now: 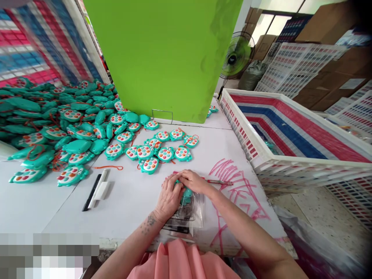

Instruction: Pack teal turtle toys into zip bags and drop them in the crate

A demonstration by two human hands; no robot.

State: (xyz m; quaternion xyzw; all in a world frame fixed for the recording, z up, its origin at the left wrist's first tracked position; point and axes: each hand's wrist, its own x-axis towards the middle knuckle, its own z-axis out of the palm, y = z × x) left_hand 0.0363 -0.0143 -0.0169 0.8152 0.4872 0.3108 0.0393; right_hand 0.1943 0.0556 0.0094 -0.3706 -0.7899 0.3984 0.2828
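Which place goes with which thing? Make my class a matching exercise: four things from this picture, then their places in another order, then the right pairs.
Things
1. Electric fan
2. Black pen
3. Left hand
4. Nearest white crate

Places
A. Lying on the white tabletop
B. At the tabletop's right side, lined with striped sheeting
C. Touching a teal toy
D. In the background, right of the green board

Pairs: 1-D; 2-A; 3-C; 4-B
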